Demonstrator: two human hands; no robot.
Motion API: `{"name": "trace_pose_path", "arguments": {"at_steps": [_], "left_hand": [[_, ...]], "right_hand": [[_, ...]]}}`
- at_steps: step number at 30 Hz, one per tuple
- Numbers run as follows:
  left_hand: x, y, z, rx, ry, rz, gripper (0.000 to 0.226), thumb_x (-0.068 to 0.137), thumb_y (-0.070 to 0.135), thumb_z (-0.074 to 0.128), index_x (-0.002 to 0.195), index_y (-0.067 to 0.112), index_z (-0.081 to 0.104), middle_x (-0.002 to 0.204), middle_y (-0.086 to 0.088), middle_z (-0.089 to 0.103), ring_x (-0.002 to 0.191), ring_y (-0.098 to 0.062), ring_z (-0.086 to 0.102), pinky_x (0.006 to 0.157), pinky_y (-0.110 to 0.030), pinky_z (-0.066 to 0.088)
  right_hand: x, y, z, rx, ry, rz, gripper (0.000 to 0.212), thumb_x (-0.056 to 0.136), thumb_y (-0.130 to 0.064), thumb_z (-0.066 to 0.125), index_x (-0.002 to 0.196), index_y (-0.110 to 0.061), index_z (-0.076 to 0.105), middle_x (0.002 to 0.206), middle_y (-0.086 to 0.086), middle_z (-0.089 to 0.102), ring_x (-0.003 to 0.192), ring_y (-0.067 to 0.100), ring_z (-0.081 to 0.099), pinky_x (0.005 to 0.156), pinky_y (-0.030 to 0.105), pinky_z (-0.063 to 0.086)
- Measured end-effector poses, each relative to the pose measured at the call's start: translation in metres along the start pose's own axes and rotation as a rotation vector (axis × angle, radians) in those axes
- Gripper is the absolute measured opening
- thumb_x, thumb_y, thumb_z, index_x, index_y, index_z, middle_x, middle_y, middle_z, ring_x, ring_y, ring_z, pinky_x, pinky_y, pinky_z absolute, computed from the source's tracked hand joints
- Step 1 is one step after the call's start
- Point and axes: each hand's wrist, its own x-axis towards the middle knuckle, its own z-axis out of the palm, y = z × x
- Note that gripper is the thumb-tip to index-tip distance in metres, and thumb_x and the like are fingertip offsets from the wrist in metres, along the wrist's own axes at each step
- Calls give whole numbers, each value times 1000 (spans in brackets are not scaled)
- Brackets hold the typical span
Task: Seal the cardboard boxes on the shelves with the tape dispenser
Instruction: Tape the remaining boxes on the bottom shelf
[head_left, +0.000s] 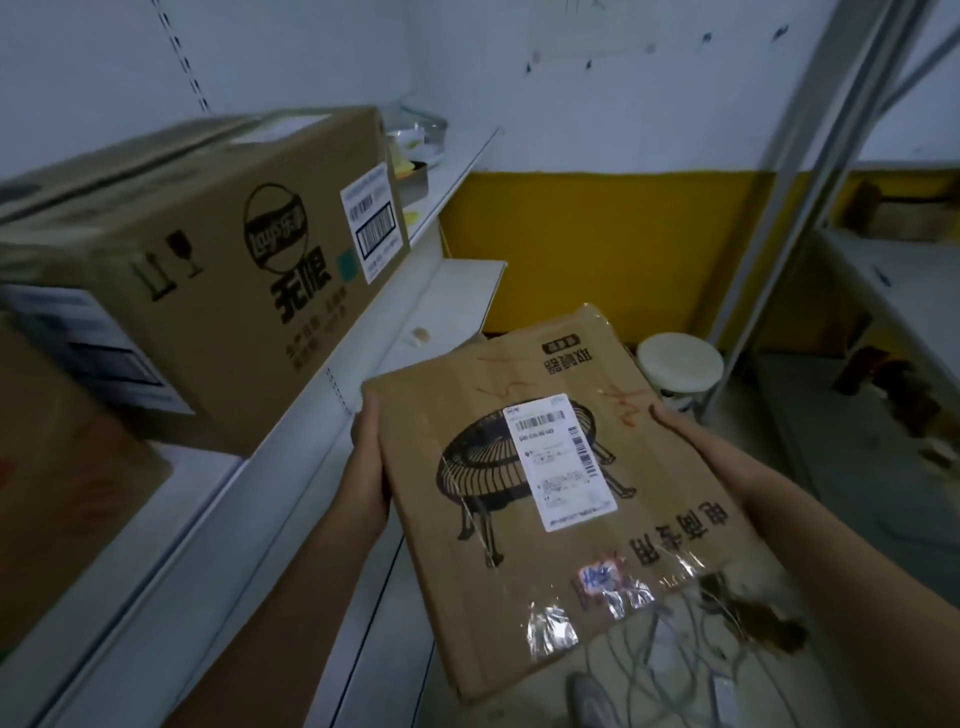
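I hold a flat, worn cardboard box (545, 499) in front of me, in the air beside the shelves. It carries a white shipping label, a printed drawing and crinkled clear tape near its torn lower edge. My left hand (370, 457) grips its left edge, thumb on top. My right hand (696, 441) grips its right edge. A large cardboard box (208, 270) with a round logo and a barcode label sits on the white shelf (291, 467) to the left. No tape dispenser is in view.
Another brown box (57, 467) stands at the near left of the shelf. Small containers (421, 140) sit at the shelf's far end. A white round stool (679, 364) stands on the floor ahead, cables (675, 660) lie below, and a metal rack (810, 171) rises at right.
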Motion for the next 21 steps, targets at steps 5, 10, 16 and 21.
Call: {"name": "trace_pose_path", "arguments": {"at_steps": [5,10,16,21], "left_hand": [[54,-8,53,117,-74,-59,93,69,81,66,145,31,47,137,-5,62,120,-26,64,99,-49,54],[90,-20,78,133,-131,-123,93,73,70,72,149,25,42,140,-5,60,128,-27,59,107,-50,48],[136,-20,83,56,51,-189,60,94,53,53,145,22,48,131,-6,67,117,-25,66,94,-40,57],[180,-10,67,-48,122,-237,45,98,48,47,136,24,53,122,-4,72,110,-24,69,88,-38,58]], "right_hand": [[87,-54,-42,212,26,144,53,88,-55,57,119,-12,62,99,20,72,80,34,71,61,42,60],[165,-93,-75,256,23,166,48,94,-53,51,122,-15,61,99,19,73,83,35,72,68,47,61],[255,-105,-81,217,-41,225,51,93,-50,55,130,-15,57,108,22,71,89,38,71,69,49,60],[325,-121,-70,105,-43,309,54,89,-48,61,132,-16,55,107,23,71,84,38,71,65,45,59]]}}
